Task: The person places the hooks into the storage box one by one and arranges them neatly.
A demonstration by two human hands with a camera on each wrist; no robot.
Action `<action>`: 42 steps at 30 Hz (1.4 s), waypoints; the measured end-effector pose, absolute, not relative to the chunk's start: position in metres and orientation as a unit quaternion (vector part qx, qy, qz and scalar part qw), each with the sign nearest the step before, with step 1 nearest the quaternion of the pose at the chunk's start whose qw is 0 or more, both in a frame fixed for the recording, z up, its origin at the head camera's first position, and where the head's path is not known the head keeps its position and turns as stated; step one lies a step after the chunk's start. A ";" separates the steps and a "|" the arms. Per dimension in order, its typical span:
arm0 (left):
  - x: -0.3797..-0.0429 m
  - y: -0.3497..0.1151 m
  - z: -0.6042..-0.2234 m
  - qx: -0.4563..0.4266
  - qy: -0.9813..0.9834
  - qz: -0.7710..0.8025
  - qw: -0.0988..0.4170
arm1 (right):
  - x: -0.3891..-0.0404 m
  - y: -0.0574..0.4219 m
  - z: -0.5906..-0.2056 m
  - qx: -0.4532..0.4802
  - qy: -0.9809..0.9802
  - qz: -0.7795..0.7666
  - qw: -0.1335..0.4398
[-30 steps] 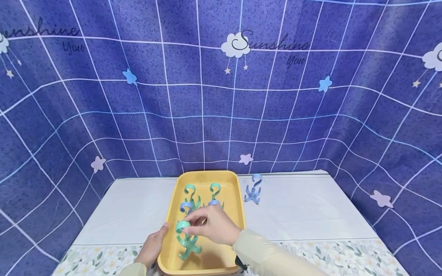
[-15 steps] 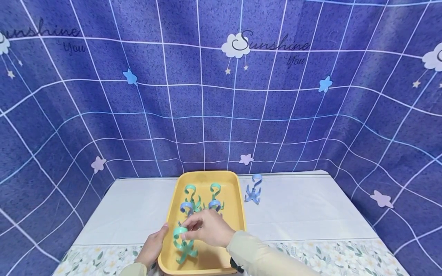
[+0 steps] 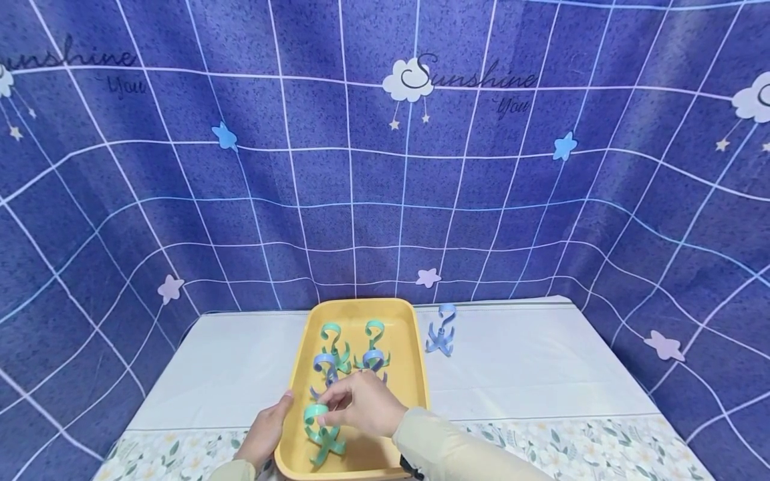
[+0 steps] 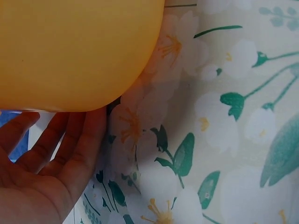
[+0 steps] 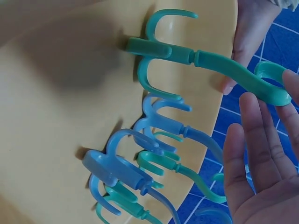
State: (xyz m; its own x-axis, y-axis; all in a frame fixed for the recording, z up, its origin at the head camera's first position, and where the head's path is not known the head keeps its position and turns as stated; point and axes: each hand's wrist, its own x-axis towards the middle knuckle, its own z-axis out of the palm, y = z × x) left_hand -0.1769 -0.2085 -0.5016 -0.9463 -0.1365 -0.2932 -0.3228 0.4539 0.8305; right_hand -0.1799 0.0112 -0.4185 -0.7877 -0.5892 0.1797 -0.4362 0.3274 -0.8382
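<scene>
My right hand (image 3: 365, 404) pinches the curled top of a green rotating claw hook (image 3: 327, 443), whose several prongs sit low in the front left of a yellow tray (image 3: 353, 475). In the right wrist view, the right fingers (image 5: 260, 140) touch the bend of that hook's stem. My left hand (image 3: 263, 429) rests against the tray's left side, fingers fairly straight along the outer wall in the left wrist view. Behind the held hook stand two blue claw hooks, the left one (image 3: 325, 361) and the right one (image 3: 373, 359). Two green hooks (image 3: 331, 330) stand farther back.
Another blue claw hook (image 3: 441, 339) stands on the white tabletop (image 3: 517, 374), right of the tray. Flower-printed cloth (image 3: 180, 451) covers the front edge. A blue gridded curtain (image 3: 385, 167) hangs behind and at both sides.
My right hand has moved slightly left and toward me with the green claw hook, coming lower in the tray and uncovering more of the blue hooks. The left hand stays put.
</scene>
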 end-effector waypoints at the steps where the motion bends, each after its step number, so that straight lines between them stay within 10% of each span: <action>1: -0.177 -0.208 -0.502 -0.136 0.847 0.505 0.092 | -0.180 0.011 -0.419 -0.315 0.811 -0.487 0.079; 42: -0.178 -0.209 -0.502 -0.144 0.827 0.536 0.088 | -0.201 0.068 -0.396 -0.326 0.812 -0.482 0.039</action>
